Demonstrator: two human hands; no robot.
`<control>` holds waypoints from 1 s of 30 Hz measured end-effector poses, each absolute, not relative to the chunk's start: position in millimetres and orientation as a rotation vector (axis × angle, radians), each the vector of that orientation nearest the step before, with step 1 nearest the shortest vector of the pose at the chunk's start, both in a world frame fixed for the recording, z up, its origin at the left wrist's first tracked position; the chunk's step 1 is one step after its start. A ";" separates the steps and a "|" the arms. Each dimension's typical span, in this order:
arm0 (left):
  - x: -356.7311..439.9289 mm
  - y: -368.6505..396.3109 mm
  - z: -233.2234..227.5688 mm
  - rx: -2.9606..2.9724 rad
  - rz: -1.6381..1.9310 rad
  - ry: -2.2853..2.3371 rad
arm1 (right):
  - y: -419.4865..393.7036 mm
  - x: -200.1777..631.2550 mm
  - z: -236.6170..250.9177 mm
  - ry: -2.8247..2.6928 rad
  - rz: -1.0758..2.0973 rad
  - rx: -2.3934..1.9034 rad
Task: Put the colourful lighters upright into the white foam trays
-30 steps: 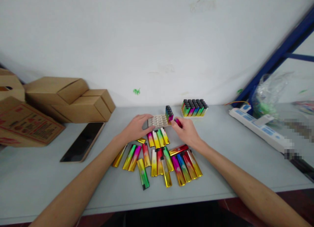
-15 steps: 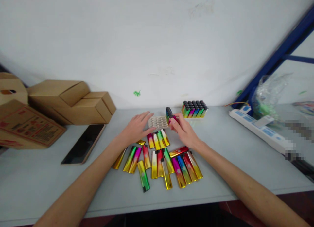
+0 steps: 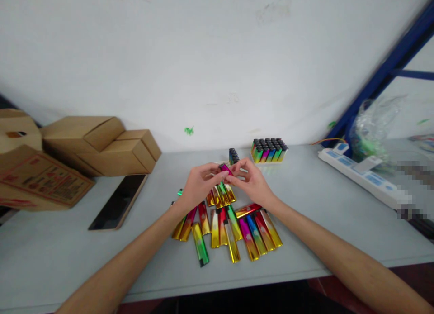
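My left hand [image 3: 198, 186] and my right hand [image 3: 250, 180] meet above the table, and both pinch one magenta lighter [image 3: 225, 169] between their fingertips. Below them lie several shiny rainbow-coloured lighters [image 3: 233, 225] flat on the grey table [image 3: 68, 255]. Behind my hands, a few lighters stand upright [image 3: 233, 156] at the edge of a beige holder tray that my hands mostly hide. A full pack of upright lighters [image 3: 268, 149] stands farther back near the wall.
A dark phone [image 3: 119, 200] lies on the left. Cardboard boxes [image 3: 101, 144] are stacked at the back left. A white power strip [image 3: 361, 180] and a clear plastic bag [image 3: 373, 128] sit at the right, beside a blue metal frame [image 3: 383, 74].
My left hand has lifted off the beige tray and come to the middle. My right hand has drawn the magenta lighter back from the tray, and both hands now hold it.
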State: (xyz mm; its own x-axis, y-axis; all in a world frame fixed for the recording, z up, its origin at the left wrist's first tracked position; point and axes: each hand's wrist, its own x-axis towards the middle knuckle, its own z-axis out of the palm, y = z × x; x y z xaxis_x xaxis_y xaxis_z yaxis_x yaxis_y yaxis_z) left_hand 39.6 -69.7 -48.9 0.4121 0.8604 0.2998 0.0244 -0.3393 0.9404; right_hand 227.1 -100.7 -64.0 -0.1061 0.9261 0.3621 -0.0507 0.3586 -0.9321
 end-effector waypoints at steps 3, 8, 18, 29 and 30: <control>35.6 -62.4 -50.9 1.654 1.125 0.832 | -98.8 238.8 -57.4 -1.544 0.777 -0.973; 21.6 -41.9 -58.4 1.705 1.207 0.999 | -83.3 262.5 -64.7 -1.571 0.355 -1.164; 37.8 2.4 -63.9 1.967 1.067 1.002 | -68.2 259.9 -102.7 -1.992 0.436 -1.174; 54.5 19.7 -67.9 2.083 0.954 0.987 | -67.9 260.2 -105.6 -2.023 0.353 -1.141; 54.2 18.5 -67.9 2.092 0.943 0.985 | -68.1 260.0 -105.4 -2.027 0.347 -1.148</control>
State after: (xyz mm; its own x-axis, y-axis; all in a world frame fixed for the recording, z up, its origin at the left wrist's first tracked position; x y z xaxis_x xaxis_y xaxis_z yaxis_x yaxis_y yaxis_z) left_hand 54.2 18.5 -67.9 0.4633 0.8216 0.3322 0.3681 -0.5194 0.7712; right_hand 260.0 -68.1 -105.4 -0.3011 0.8201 0.4866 0.6118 0.5575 -0.5611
